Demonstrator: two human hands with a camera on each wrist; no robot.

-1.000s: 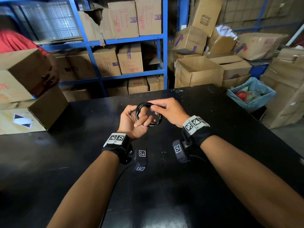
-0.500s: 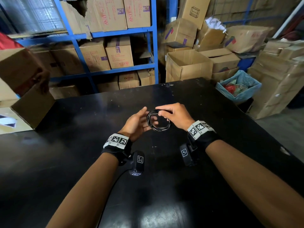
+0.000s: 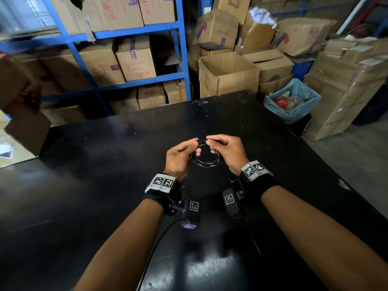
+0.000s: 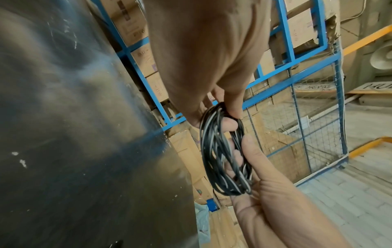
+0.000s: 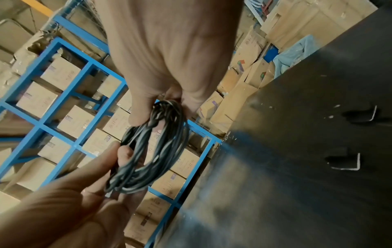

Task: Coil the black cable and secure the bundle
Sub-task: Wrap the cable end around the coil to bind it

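Note:
The black cable (image 3: 205, 161) is wound into a small round coil of several loops, held a little above the black table (image 3: 117, 156). My left hand (image 3: 196, 146) pinches the top of the coil from the left. My right hand (image 3: 210, 144) pinches the same top section from the right, fingertips almost meeting the left's. In the left wrist view the left hand (image 4: 226, 114) grips the coil (image 4: 222, 151) at its upper end, and the right hand's fingers (image 4: 247, 147) reach through the loops. In the right wrist view the right hand (image 5: 169, 107) holds the coil (image 5: 148, 151) at its top, with the left thumb (image 5: 122, 151) against its side.
Blue steel shelving (image 3: 180, 59) full of cardboard boxes stands behind the table. Open cartons (image 3: 226, 74) and a bin lined with a blue bag (image 3: 294, 101) sit past the far right corner. A large brown box (image 3: 25, 127) is at the table's left edge.
The left hand, which cupped the coil from below with an open palm, now pinches its top beside the right hand. The coil has dropped lower and hangs flatter over the table.

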